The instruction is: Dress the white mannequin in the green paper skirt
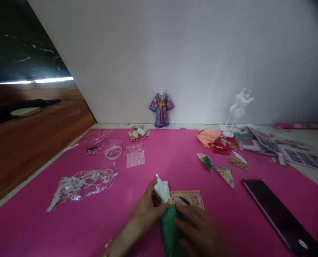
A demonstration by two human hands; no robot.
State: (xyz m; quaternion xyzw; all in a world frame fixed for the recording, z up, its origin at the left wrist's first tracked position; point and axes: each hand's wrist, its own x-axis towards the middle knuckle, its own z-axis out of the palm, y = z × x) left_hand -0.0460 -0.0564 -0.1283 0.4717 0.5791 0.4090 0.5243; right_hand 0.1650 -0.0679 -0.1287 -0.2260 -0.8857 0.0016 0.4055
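My left hand (pixel 147 208) is closed around a small white doll mannequin (pixel 163 190), its thumb pressing at the waist. The torso tilts slightly and its bare shoulders and neck knob show. A green doll skirt (pixel 169 223) with a yellow waistband lies against the mannequin's lower part. My right hand (pixel 198 226), somewhat blurred, grips the skirt from the right, with thumb and fingers near the waistband. Behind my right fingers a cream patterned piece of cloth (pixel 195 197) with an orange edge lies on the table. The skirt's lower end is partly hidden by my right hand.
On the pink table (pixel 100 225) lie a plastic bag of white strips (pixel 81 182), a tape roll (pixel 113 152), a sheet of beads (pixel 136 159), cloth scraps (pixel 208 137) and a phone (pixel 279 214). A robed mannequin (pixel 161 110) and white mannequins (pixel 239 105) stand by the wall.
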